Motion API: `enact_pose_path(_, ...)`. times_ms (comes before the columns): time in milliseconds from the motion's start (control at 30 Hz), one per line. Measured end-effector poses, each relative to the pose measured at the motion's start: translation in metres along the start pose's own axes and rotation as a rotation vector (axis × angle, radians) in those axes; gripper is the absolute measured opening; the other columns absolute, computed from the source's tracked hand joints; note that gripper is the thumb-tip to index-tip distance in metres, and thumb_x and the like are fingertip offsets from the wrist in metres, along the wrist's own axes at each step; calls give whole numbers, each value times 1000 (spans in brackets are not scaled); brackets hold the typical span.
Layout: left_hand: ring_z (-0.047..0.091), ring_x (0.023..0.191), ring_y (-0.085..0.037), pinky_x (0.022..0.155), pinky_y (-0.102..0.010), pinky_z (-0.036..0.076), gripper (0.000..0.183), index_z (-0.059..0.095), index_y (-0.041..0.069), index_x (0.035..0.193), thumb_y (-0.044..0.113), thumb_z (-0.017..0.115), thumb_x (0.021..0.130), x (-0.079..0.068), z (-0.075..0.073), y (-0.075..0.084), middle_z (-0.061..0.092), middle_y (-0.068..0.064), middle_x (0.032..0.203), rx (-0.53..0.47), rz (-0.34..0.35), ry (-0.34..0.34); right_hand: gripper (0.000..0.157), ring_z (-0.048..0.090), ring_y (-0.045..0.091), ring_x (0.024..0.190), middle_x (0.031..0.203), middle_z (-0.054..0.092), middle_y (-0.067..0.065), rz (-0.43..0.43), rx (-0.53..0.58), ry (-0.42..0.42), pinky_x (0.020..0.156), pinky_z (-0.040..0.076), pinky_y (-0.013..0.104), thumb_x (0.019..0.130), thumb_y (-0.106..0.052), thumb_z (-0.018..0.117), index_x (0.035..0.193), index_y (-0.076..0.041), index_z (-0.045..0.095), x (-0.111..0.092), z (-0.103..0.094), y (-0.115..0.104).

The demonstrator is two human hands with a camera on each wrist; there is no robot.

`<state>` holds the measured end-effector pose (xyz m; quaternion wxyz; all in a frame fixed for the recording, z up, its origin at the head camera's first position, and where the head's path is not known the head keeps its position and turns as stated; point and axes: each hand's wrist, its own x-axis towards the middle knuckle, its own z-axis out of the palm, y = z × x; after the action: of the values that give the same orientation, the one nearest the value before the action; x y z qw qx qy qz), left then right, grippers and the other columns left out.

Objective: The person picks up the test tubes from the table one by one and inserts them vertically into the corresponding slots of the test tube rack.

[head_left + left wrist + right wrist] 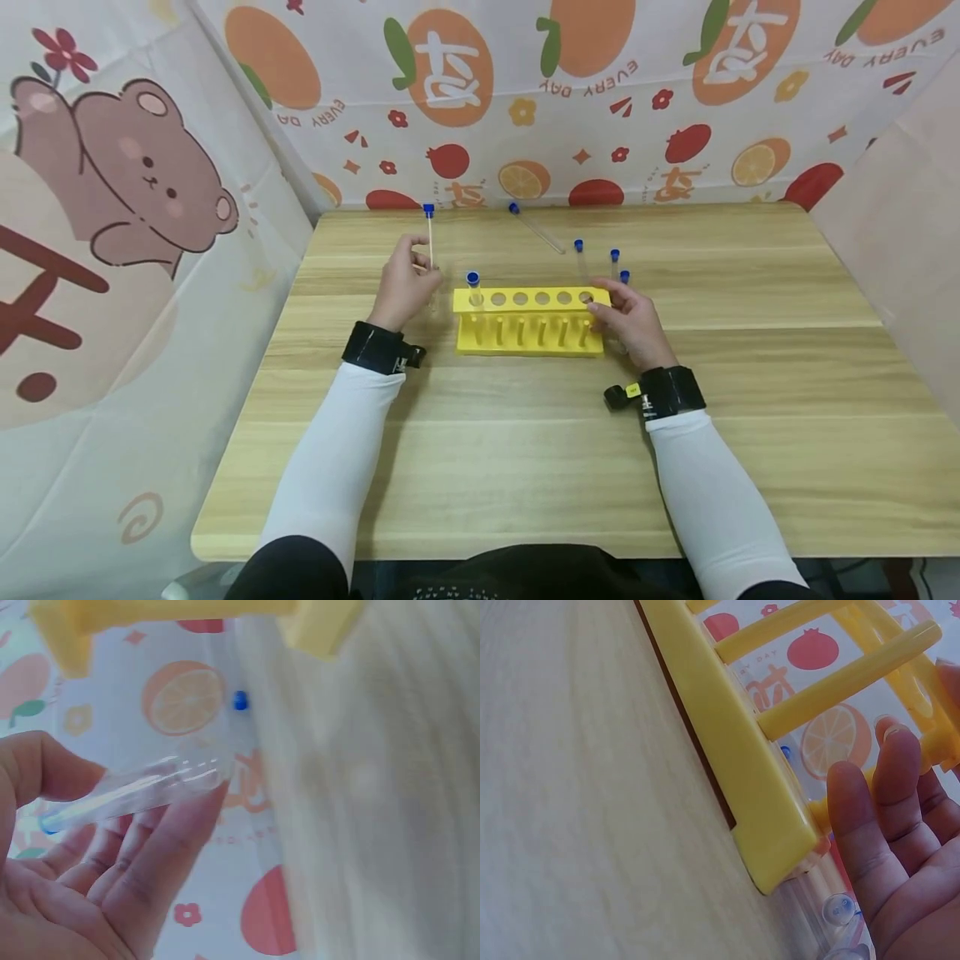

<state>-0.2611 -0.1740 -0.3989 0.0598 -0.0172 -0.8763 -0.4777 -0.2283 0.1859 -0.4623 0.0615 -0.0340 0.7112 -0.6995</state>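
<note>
My left hand (407, 283) pinches a clear test tube (161, 784) with a blue cap between thumb and fingers, left of the rack. In the head view this tube stands roughly upright, cap at the top. The yellow test tube rack (528, 343) stands mid-table, with one blue-capped tube (473, 282) in its leftmost hole. At the rack's right end, my right hand (636, 323) holds the frame, thumb in front and fingers behind. In the right wrist view, the fingers (851, 814) lie by the end post and part of the thumb is out of frame.
Behind the rack a blue-capped tube (538, 230) lies slantwise on the wooden table (510, 467). More capped tubes (579, 247) lie behind the rack's right end, partly hidden by the hand. A printed cloth (562, 142) hangs along the table's far edge.
</note>
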Motion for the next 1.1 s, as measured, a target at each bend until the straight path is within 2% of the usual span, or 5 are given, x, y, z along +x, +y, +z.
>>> enact_pose_path(167,56,85,-18,70,-26,48,52,45,11,131,0,59,83,-3,-7,11,55,-5,99,-99,55,76,56,63,14,81,115,61,9,6,0,-1,73,57,28,90,-27,73,139,-9,53,-1,0,1)
enact_pose_path(333,55,89,-18,75,-25,46,52,44,10,131,-3,57,83,-6,-10,21,54,-5,100,-181,104,92,52,63,14,80,115,61,9,0,7,3,72,57,27,90,-26,73,137,-11,55,0,0,2)
enact_pose_path(700,57,90,-20,58,-23,55,50,41,10,130,-6,57,85,-16,-14,32,54,-5,100,-304,149,118,56,63,14,88,112,63,6,2,17,2,72,58,27,90,-25,73,138,-6,53,2,0,4)
enact_pose_path(900,58,88,-21,66,-24,56,49,41,12,129,-3,61,87,-20,-14,37,53,-4,98,-339,167,153,53,62,15,90,115,62,9,8,15,5,73,58,28,90,-26,73,137,-9,55,1,0,3)
enact_pose_path(1100,61,89,-22,57,-31,58,49,41,15,127,-4,63,88,-22,-11,41,53,-4,98,-433,176,144,52,61,15,88,113,60,9,9,21,-2,74,58,30,91,-23,72,137,-9,54,2,0,3)
